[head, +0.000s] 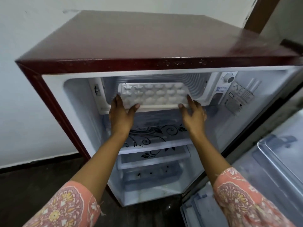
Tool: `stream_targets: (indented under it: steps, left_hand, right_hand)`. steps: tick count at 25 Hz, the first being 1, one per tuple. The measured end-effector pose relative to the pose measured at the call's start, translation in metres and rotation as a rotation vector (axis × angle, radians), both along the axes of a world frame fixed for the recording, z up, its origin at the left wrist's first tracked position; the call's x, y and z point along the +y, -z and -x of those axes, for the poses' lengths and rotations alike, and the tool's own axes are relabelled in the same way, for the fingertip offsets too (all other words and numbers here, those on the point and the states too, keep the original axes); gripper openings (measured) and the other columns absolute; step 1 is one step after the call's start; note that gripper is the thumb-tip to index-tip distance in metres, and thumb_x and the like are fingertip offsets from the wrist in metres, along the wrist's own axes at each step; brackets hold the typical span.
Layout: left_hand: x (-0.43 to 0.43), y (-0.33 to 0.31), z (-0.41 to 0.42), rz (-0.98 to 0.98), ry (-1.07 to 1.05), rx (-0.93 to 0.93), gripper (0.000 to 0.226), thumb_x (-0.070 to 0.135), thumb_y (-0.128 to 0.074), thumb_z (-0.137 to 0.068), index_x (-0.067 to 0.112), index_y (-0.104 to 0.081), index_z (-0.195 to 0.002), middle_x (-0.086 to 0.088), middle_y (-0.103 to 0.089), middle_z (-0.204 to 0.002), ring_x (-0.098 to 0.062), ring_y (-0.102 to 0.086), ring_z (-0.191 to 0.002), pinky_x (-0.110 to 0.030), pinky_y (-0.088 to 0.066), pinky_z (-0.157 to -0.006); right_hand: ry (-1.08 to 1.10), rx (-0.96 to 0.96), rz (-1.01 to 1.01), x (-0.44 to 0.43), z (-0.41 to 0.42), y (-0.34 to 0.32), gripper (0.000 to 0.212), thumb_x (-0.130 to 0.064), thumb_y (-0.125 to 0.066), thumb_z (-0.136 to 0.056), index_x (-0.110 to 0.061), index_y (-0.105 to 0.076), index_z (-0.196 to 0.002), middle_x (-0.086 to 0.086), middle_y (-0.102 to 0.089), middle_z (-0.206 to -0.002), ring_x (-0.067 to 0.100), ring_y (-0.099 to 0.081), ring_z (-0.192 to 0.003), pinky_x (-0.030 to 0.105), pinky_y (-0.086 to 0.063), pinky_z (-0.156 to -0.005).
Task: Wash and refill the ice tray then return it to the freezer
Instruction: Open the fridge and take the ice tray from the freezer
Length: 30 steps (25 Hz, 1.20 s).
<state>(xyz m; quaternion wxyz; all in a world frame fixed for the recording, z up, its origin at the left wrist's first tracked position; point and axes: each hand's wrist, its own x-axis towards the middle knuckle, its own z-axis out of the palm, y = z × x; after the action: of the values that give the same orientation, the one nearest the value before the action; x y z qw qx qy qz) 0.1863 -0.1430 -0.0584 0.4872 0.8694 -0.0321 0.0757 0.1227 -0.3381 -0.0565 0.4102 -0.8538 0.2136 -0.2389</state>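
Ice tray level at mouth of freezer compartment, far part inside. Your left hand and right hand pinch near corners, thumbs on rim. Cells whitish; cannot tell if filled. If refilled, only slide-in left.
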Motion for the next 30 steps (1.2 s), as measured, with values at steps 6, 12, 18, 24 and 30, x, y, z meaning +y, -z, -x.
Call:
stream_targets:
  steps: [6,12,18,24,30]
  left_hand:
    - [0.022,-0.004,0.08,0.048,0.079,-0.005,0.079,0.032,-0.059,-0.088,0.006,-0.015,-0.149,-0.013,-0.018,-0.154,-0.027,-0.022,-0.141,-0.035,-0.023,-0.112]
    - [0.052,0.011,0.16,0.104,0.177,0.051,0.075,0.03,-0.063,-0.086,0.009,-0.023,-0.147,-0.014,-0.026,-0.148,-0.027,-0.033,-0.133,-0.04,-0.03,-0.11]
    - [0.08,0.029,0.24,0.137,0.289,0.134,0.081,0.023,-0.066,-0.085,0.017,-0.017,-0.149,-0.009,-0.02,-0.146,-0.017,-0.029,-0.13,-0.021,-0.027,-0.101]
    - [0.102,0.057,0.306,0.096,0.445,0.275,0.088,0.02,-0.07,-0.081,0.021,-0.014,-0.149,-0.009,-0.022,-0.139,-0.002,-0.024,-0.111,-0.012,-0.022,-0.095]
    - [0.107,0.085,0.341,0.017,0.609,0.351,0.107,0.078,-0.069,-0.049,0.035,-0.03,-0.138,-0.008,-0.047,-0.129,-0.025,-0.041,-0.123,-0.047,-0.037,-0.107]
  right_hand:
    - [0.049,0.029,0.02,0.031,0.091,0.009,0.065,-0.049,-0.037,-0.08,-0.022,-0.04,-0.14,0.012,-0.043,-0.141,0.027,-0.03,-0.136,0.038,-0.004,-0.115]
    - [0.119,0.059,-0.051,0.062,0.189,0.021,0.048,-0.039,-0.05,-0.093,-0.024,-0.043,-0.138,0.007,-0.047,-0.137,0.023,-0.033,-0.133,0.037,-0.006,-0.114]
    - [0.196,0.072,-0.119,0.083,0.274,0.037,0.054,-0.045,-0.045,-0.087,-0.026,-0.044,-0.137,0.006,-0.051,-0.13,0.025,-0.038,-0.129,0.038,-0.011,-0.112]
    - [0.303,0.135,-0.163,0.096,0.358,0.058,0.047,-0.026,-0.051,-0.094,-0.022,-0.041,-0.139,0.009,-0.051,-0.126,0.027,-0.043,-0.126,0.044,-0.021,-0.111]
    - [0.366,0.204,-0.159,0.097,0.433,0.072,0.053,-0.039,-0.043,-0.086,-0.024,-0.045,-0.137,0.007,-0.056,-0.122,0.027,-0.047,-0.117,0.045,-0.024,-0.106]
